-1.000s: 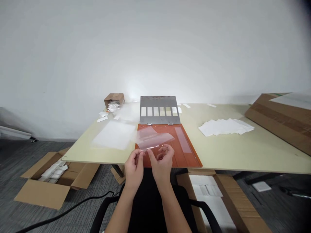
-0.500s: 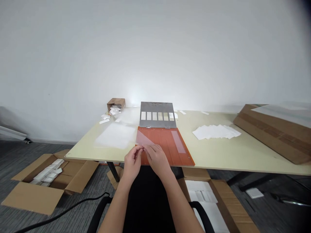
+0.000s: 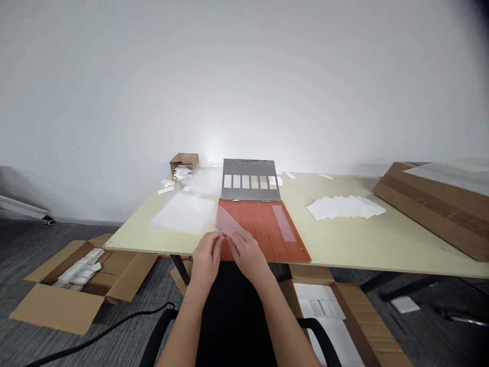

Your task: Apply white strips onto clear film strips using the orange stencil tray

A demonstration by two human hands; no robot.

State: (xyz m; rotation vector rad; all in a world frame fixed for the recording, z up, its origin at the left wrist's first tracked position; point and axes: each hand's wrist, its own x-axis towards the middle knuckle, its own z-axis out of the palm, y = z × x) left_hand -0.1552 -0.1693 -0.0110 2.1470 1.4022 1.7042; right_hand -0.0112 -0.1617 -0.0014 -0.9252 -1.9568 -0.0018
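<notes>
Head view: both hands met at the near edge of a clear film [image 3: 228, 219] over the orange board [image 3: 267, 239].

The film reached forward from the fingers along the board's left side, one corner pointing away; its long axis could not be told, as the right hand [image 3: 247, 253] covered part of it. The left hand [image 3: 206, 253] had thumb and forefinger pinched on the film's edge; the right fingertips curled in just beside them, their grip too hidden to tell. Neither hand was clearly nearer. Beyond lay the slotted grey metal plate [image 3: 248, 166], hinged to the board; a clear strip [image 3: 283, 223] lay along its right side. Translucent sheets [image 3: 185, 211] flanked it leftward, fanned white sheets [image 3: 346, 208] rightward. Nothing stood between film and fingers.
</notes>
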